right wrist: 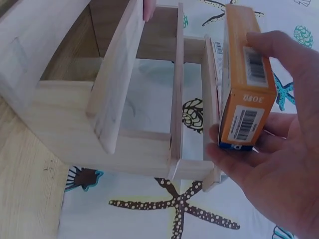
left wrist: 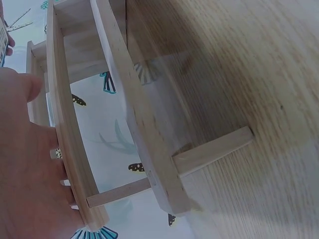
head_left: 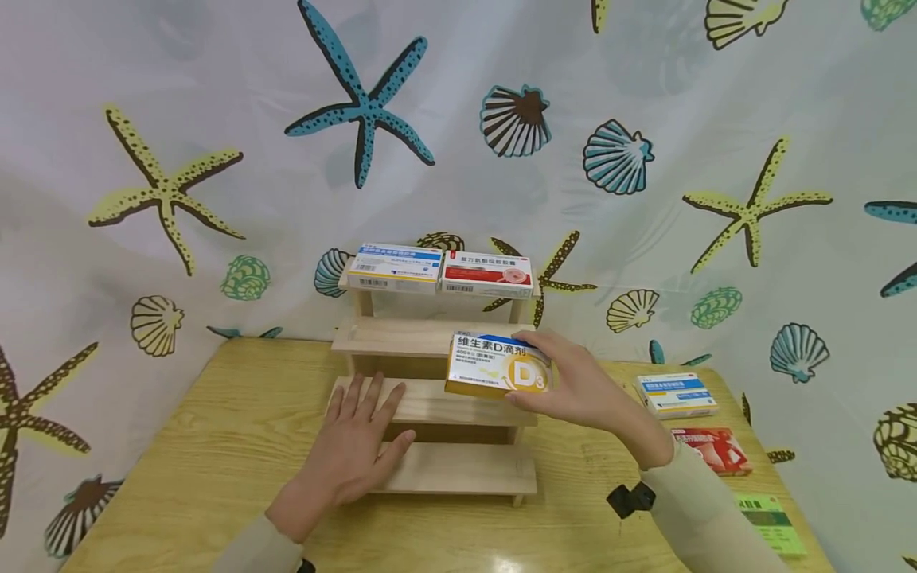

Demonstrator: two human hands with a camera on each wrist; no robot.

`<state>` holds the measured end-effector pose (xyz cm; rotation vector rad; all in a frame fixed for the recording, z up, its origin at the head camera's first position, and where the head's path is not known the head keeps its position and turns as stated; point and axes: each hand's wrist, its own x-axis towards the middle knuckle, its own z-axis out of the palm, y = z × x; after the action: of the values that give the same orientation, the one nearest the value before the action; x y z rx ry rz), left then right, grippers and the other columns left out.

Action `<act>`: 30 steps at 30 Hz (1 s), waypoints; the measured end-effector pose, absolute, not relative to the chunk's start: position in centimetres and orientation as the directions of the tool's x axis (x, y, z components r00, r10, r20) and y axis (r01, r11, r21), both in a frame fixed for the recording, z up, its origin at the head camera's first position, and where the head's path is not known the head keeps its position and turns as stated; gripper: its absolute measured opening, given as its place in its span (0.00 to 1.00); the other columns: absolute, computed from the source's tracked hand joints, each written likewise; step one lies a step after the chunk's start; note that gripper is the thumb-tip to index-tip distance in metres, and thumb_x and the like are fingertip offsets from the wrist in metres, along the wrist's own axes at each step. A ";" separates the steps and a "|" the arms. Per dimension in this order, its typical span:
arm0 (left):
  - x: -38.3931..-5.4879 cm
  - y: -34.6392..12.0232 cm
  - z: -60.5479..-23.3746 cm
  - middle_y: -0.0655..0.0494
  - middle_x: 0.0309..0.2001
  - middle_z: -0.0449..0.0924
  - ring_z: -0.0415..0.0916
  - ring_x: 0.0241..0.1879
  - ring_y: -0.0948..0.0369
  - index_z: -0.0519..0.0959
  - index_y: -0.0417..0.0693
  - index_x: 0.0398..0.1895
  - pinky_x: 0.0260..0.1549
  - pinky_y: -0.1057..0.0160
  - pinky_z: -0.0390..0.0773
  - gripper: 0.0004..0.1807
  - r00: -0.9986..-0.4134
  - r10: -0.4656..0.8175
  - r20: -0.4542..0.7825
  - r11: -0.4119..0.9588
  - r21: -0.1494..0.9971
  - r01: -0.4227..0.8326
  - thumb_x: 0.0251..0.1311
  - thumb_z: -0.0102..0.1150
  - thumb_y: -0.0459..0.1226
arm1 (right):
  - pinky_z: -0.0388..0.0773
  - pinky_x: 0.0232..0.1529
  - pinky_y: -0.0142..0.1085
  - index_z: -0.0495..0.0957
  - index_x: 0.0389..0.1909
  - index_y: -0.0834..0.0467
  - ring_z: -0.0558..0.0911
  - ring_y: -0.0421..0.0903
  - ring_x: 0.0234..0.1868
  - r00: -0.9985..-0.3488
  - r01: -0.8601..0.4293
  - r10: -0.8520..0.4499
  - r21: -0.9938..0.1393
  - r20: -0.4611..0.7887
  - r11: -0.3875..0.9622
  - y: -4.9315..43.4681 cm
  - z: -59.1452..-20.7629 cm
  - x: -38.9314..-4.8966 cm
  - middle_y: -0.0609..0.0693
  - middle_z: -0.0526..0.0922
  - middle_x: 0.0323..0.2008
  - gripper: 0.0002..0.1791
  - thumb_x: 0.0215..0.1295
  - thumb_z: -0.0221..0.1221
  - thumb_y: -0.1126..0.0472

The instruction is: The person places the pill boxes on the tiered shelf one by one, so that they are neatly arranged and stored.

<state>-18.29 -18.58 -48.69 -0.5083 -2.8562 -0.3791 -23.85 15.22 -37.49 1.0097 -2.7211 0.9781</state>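
A small tiered wooden rack point(head_left: 466, 469) stands on the table. Two medicine boxes lie side by side on its top tier: a blue and white box point(head_left: 396, 265) at left and a red and white box point(head_left: 489, 273) at right. My right hand point(head_left: 583, 382) grips a white and orange vitamin D drops box point(head_left: 494, 364) by its right end, in front of the middle tiers. In the right wrist view, the box's orange sides point(right wrist: 247, 74) with barcodes show between thumb and fingers. My left hand point(head_left: 354, 442) rests with spread fingers on the rack's left side, across a lower tier.
Along the table's right edge lie a blue and white box point(head_left: 677, 395), a red box point(head_left: 712, 451) partly behind the right forearm, and a green box point(head_left: 774, 521). A curtain point(head_left: 444, 199) with starfish and shells hangs behind the wooden table point(head_left: 208, 446).
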 end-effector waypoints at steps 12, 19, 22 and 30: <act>-18.4 -18.6 -48.8 0.34 0.82 0.54 0.48 0.82 0.32 0.62 0.48 0.83 0.79 0.30 0.48 0.38 -0.916 0.304 0.261 0.911 0.202 0.359 0.78 0.46 0.57 | 0.77 0.62 0.51 0.71 0.75 0.58 0.80 0.51 0.59 -0.771 -0.615 -0.584 -0.533 0.253 0.582 11.2 -37.3 -26.7 0.55 0.80 0.67 0.46 0.59 0.74 0.45; -18.4 -18.6 -48.8 0.33 0.81 0.57 0.49 0.81 0.31 0.64 0.48 0.82 0.78 0.29 0.49 0.36 -0.910 0.310 0.275 0.909 0.197 0.369 0.78 0.46 0.56 | 0.78 0.63 0.51 0.73 0.73 0.56 0.80 0.51 0.61 -0.766 -0.617 -0.599 -0.530 0.234 0.582 9.4 -37.5 -27.6 0.53 0.80 0.67 0.43 0.59 0.74 0.43; -18.4 -18.6 -48.9 0.33 0.81 0.57 0.49 0.81 0.31 0.64 0.48 0.82 0.78 0.28 0.49 0.36 -0.910 0.312 0.272 0.908 0.195 0.370 0.78 0.46 0.56 | 0.79 0.62 0.50 0.73 0.73 0.57 0.80 0.50 0.60 -0.767 -0.611 -0.602 -0.536 0.220 0.582 8.7 -37.6 -27.8 0.53 0.81 0.66 0.43 0.59 0.74 0.44; -18.4 -18.7 -48.7 0.34 0.81 0.57 0.48 0.82 0.31 0.64 0.48 0.82 0.78 0.28 0.49 0.36 -0.914 0.309 0.264 0.911 0.194 0.364 0.78 0.46 0.56 | 0.79 0.61 0.47 0.74 0.72 0.57 0.80 0.49 0.57 -0.745 -0.638 -0.627 -0.518 0.227 0.571 6.9 -37.6 -28.6 0.52 0.82 0.63 0.42 0.59 0.75 0.45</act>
<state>-18.38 -18.71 -48.70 -0.5080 -2.8454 -0.3522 -28.59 6.86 -37.65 1.1146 -2.7682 0.9236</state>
